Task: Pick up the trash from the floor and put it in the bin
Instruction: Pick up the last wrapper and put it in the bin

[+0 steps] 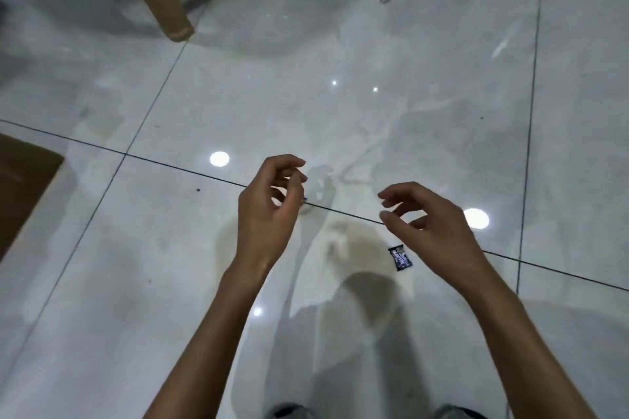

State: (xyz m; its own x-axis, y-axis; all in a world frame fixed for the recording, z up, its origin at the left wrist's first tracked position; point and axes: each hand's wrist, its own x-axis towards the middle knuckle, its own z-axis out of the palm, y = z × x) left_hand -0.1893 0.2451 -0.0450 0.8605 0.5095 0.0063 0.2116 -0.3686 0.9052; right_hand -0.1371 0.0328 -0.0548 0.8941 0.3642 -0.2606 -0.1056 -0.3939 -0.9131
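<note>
both hands hang over a glossy grey tiled floor [408, 44]. the left hand [269, 204] and the right hand [429, 221] have loosely curled fingers and hold nothing. a small dark candy wrapper [400, 258] lies flat on the floor just beside the right wrist, near a dark grout line. a tan plastic chair leg [170, 7] stands at the far left, and a brown cardboard box [23, 187] sits at the left edge. ceiling lights reflect as bright spots.

Dim, soft picture; ceiling lights glare off the glossy floor [340, 61].
</note>
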